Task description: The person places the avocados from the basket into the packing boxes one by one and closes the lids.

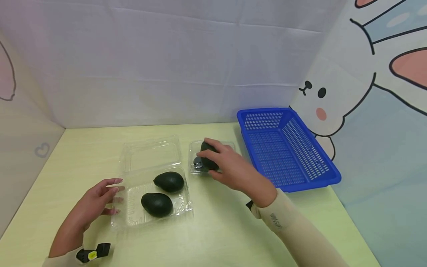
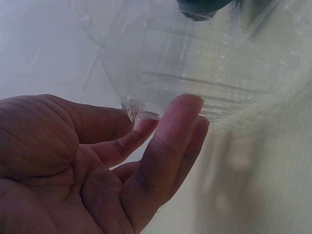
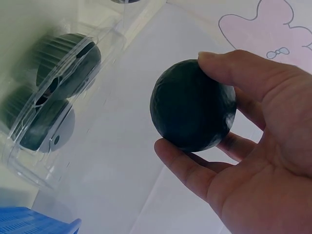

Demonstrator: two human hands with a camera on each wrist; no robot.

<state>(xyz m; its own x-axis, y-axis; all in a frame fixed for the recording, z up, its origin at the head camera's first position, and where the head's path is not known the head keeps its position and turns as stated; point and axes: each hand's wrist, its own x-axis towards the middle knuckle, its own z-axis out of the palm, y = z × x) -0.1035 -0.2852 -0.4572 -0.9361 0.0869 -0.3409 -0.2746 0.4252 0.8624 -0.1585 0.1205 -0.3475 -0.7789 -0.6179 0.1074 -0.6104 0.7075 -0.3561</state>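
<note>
An avocado point(image 3: 187, 107) is held between the thumb and fingers of my right hand point(image 1: 233, 168), in front of or over a small clear plastic box point(image 1: 194, 148). In the right wrist view a clear box point(image 3: 114, 41) with dark avocados inside shows at the left. My left hand point(image 1: 96, 202) holds the left edge of a larger clear clamshell container point(image 1: 131, 213) by thumb and fingers. Its lid point(image 1: 150, 154) lies folded back, away from me. Two dark green avocados, one farther back point(image 1: 169, 181) and one nearer point(image 1: 156, 204), lie in its base.
A blue plastic basket point(image 1: 248, 142) with slotted sides stands at the back right of the pale table point(image 1: 213, 237). White cloth point(image 1: 173, 66) hangs behind the table, and a cartoon rabbit print point(image 1: 333, 104) covers the right wall.
</note>
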